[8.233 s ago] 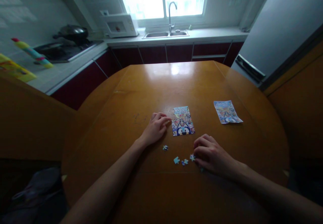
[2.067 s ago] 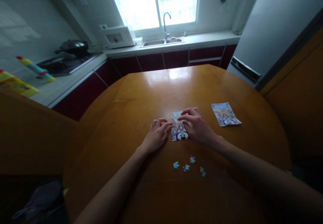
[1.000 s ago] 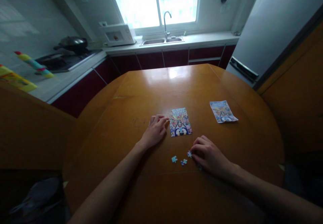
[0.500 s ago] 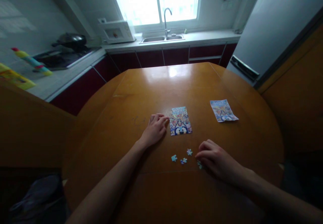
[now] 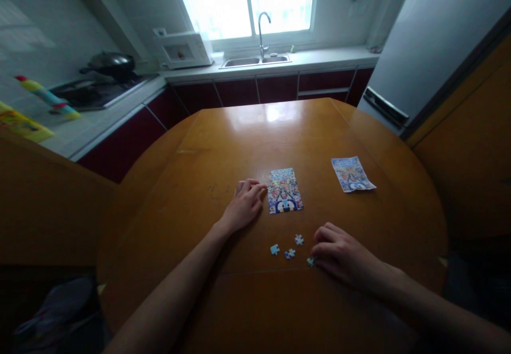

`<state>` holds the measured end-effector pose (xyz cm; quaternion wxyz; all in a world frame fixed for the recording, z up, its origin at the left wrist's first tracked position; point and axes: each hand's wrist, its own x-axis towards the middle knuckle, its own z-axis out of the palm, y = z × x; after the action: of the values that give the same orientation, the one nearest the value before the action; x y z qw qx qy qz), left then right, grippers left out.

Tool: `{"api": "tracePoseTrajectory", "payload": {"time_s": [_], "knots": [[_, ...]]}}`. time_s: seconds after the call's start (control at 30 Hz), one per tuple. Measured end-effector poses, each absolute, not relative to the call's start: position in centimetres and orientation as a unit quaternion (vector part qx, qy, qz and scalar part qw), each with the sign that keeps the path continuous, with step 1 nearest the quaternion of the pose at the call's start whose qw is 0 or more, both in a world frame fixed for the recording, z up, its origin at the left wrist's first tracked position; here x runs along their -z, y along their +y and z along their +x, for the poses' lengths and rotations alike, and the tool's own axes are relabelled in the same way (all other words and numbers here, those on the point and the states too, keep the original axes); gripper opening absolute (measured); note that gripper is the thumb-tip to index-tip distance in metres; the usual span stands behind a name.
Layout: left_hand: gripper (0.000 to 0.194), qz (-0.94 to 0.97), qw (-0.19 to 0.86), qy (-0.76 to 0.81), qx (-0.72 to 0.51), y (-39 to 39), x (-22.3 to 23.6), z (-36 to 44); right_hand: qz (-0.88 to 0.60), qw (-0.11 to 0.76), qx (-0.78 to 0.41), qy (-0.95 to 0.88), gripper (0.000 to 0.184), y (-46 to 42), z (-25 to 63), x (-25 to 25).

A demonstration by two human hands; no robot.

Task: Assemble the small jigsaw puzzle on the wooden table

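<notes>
Fingers loosely apart, a left hand point(image 5: 244, 205) rests at nine o'clock beside a jigsaw puzzle point(image 5: 285, 191). At five o'clock, a right hand point(image 5: 339, 252) bunches its fingers at a loose piece point(image 5: 310, 262), grip unclear.

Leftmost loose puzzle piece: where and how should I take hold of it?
Probably pinch the puzzle piece by its near and far edges, coming from above: it lies flat, and the other loose pieces sit to its right.

Right hand point(image 5: 339, 252) at a puzzle piece point(image 5: 310, 262)
</notes>
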<state>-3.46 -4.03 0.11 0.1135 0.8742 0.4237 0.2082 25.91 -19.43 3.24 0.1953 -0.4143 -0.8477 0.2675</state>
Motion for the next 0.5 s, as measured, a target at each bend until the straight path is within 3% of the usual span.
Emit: {"api": "tracePoseTrajectory", "payload": {"time_s": [0.27, 0.5], "knots": [[0.039, 0.874, 0.118, 0.423, -0.206, -4.1, -0.2, -3.5, -0.404, 0.244, -0.257, -0.843, 0.005, -17.8, 25.8, -3.1], [0.04, 0.871, 0.118, 0.427, -0.213, -4.2, -0.5, -3.3, -0.407, 0.344, -0.203, -0.821, 0.002, -10.6, 24.4, -4.1]]}}
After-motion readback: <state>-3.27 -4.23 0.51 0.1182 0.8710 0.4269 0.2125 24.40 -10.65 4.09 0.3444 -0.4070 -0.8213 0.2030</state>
